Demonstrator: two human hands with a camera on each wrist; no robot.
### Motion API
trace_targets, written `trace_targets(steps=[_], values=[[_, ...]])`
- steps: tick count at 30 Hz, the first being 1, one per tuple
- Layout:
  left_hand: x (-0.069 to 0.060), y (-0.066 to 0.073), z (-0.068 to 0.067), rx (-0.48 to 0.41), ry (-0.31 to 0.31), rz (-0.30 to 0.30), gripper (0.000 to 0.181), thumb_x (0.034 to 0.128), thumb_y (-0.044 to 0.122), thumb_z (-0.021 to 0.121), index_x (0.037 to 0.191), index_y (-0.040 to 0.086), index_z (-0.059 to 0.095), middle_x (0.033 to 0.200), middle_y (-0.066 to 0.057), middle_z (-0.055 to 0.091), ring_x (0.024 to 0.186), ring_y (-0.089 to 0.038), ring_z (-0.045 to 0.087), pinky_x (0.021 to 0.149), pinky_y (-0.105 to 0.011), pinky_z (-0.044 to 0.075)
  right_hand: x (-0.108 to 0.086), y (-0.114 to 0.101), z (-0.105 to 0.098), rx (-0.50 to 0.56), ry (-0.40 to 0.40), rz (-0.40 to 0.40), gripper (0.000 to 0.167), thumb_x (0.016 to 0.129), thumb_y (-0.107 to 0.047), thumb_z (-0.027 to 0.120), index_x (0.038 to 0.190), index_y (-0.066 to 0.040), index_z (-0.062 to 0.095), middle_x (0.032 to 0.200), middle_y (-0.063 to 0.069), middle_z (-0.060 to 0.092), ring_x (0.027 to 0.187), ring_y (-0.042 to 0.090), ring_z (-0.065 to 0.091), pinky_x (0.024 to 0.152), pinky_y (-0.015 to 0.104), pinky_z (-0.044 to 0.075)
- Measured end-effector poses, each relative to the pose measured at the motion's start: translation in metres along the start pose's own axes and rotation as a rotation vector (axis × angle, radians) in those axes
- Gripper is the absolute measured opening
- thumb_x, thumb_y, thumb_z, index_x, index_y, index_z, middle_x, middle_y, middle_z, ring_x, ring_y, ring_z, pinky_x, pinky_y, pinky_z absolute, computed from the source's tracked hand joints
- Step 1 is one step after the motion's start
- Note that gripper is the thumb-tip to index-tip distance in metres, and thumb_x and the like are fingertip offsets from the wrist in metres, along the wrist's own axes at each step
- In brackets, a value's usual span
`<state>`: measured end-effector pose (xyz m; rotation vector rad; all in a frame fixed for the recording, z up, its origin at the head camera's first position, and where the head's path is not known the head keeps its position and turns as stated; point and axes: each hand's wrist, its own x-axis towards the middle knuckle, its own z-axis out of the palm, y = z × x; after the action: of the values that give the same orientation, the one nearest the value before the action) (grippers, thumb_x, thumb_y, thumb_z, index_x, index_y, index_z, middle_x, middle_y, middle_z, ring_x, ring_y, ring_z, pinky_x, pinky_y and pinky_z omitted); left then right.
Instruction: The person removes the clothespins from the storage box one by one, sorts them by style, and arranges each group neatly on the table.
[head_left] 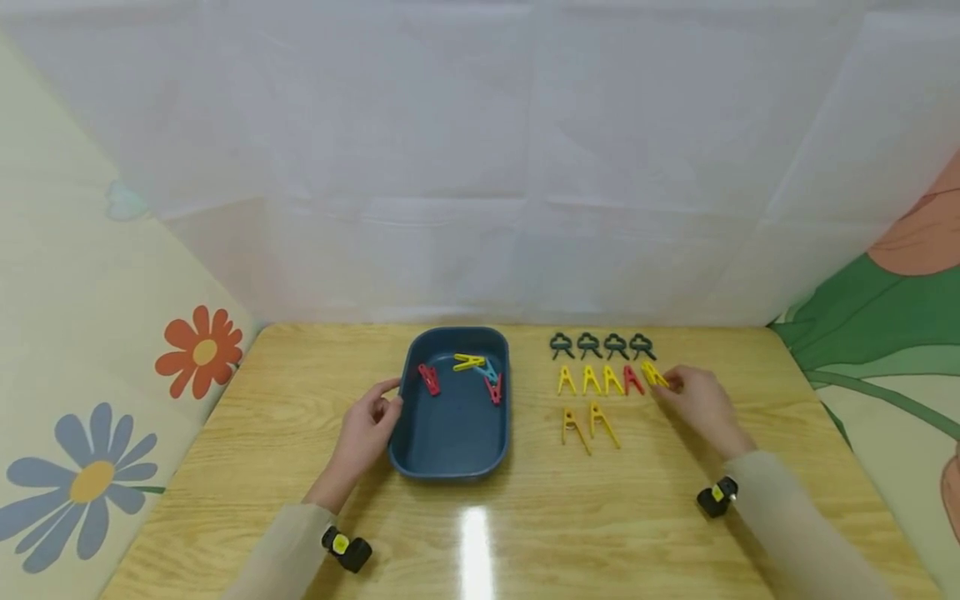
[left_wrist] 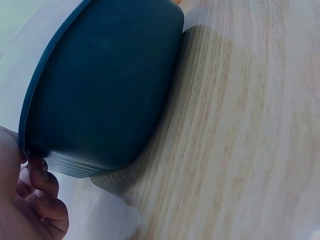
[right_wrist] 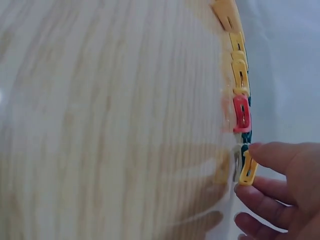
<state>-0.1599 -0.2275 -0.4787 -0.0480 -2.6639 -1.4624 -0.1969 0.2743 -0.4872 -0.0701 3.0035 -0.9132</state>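
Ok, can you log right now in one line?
left hand: holds blue tray at rim | right hand: pinches yellow clip beside red clip | in tray: two red clips, one yellow clip, one blue clip

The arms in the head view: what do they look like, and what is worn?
The left hand and right hand are bare. Long beige sleeves end short of both. Each sleeve carries a small, boxy black camera with a yellow spot.

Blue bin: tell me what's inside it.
The blue bin holds a red clip, a yellow clip, a blue clip and another red clip. The floor directly beneath them is covered.
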Motion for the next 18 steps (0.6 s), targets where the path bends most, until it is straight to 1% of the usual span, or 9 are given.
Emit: trace_targets(steps=[4, 11, 18], values=[[-0.0003, 0.0006, 0.0002, 0.004, 0.002, 0.008, 0.035, 0.1046, 0.008, 0.059, 0.138, -0.003, 0.061, 0.069, -0.002, 0.053, 0.058, -0.01, 0.045, 0.055, -0.024, 0.038, 0.0018, -0.0045, 0.003, -0.024, -0.004, 0.038, 0.036, 0.099, -0.021, 0.07, 0.116, 0.01, 0.067, 0.099, 0.02, 0.07, 0.086, 0.03, 0.065, 0.078, 0.047, 0.054], [-0.0014, 0.0016, 0.0006, 0.007, 0.009, 0.004, 0.035, 0.104, 0.007, 0.059, 0.137, -0.003, 0.062, 0.069, -0.002, 0.052, 0.058, -0.01, 0.044, 0.054, -0.024, 0.037, 0.0026, -0.01, 0.0055, -0.076, 0.008, 0.054, 0.037, 0.099, -0.023, 0.071, 0.116, 0.01, 0.067, 0.097, 0.019, 0.069, 0.082, 0.028, 0.063, 0.073, 0.046, 0.053], [-0.0017, 0.0026, 0.0007, 0.01, 0.002, -0.004, 0.035, 0.1049, 0.008, 0.059, 0.138, -0.002, 0.061, 0.07, -0.002, 0.052, 0.058, -0.01, 0.045, 0.055, -0.024, 0.037, 0.0022, -0.0081, 0.0072, -0.098, 0.024, 0.031, 0.039, 0.098, -0.025, 0.072, 0.116, 0.009, 0.066, 0.097, 0.021, 0.069, 0.083, 0.031, 0.064, 0.074, 0.048, 0.053]])
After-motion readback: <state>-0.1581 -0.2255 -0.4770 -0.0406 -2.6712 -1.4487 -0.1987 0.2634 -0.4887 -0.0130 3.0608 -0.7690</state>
